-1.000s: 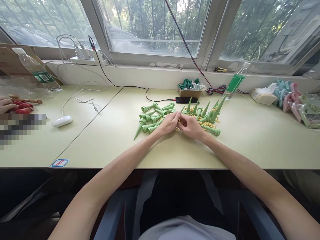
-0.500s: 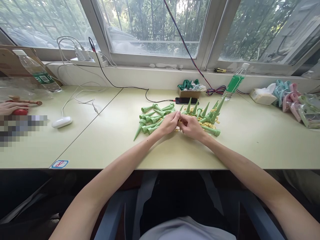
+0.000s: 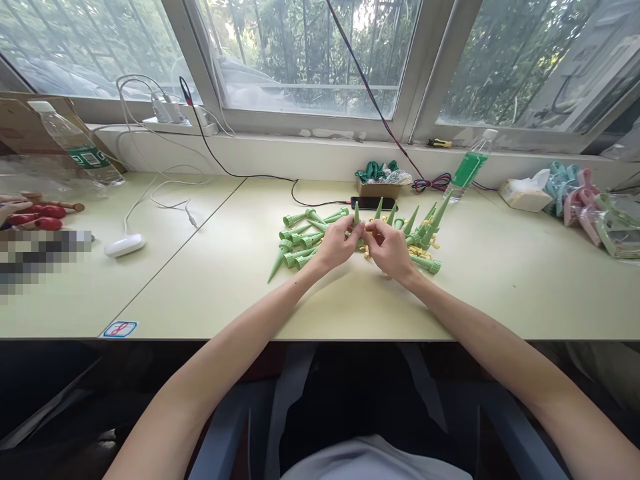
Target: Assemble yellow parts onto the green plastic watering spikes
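Observation:
My left hand (image 3: 339,245) is closed around a green plastic watering spike (image 3: 357,213), whose pointed tip rises above the fingers. Meeting it from the other side, my right hand (image 3: 389,248) has its thumb and fingers pinched together at the spike's lower part. Whatever the right fingertips grip is too small and hidden to name. Left of my hands lies a pile of green spikes (image 3: 300,241), mostly on their sides. To the right, more green spikes (image 3: 435,217) stand or lean among small yellow plastic pieces (image 3: 424,253).
Behind the spikes lie a black phone (image 3: 374,202) on a cable and a small box (image 3: 383,189). A water bottle (image 3: 470,167) and a tissue box (image 3: 526,193) stand at right. At far left, a co-worker's hand (image 3: 7,208) touches red wooden-handled items (image 3: 47,217).
My hands have drawn slightly apart at the fingertips, and the spike in my left hand now points upright. The co-worker's hand has shifted left, showing more red items.

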`<move>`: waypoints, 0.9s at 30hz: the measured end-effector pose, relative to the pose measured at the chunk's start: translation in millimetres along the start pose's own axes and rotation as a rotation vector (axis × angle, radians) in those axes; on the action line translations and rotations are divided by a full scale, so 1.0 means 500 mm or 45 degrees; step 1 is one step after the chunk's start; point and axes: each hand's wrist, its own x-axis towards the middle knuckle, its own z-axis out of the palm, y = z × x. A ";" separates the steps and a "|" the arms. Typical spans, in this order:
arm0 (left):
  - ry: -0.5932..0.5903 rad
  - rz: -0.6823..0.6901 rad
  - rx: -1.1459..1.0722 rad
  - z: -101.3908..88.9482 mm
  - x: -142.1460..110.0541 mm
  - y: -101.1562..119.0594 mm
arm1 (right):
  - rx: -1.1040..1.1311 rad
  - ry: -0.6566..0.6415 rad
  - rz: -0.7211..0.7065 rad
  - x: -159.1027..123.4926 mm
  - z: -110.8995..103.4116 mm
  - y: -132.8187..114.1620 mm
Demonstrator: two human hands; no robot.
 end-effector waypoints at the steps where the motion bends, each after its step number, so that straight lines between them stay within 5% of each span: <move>1: 0.016 0.015 0.008 -0.001 0.001 0.000 | 0.017 0.006 0.009 0.000 -0.001 0.000; 17: 0.017 -0.013 -0.056 -0.002 0.000 -0.006 | 0.032 0.018 0.046 0.000 -0.002 -0.005; 27: 0.052 0.130 0.031 0.004 -0.001 -0.014 | 0.055 -0.009 0.045 0.000 -0.001 0.001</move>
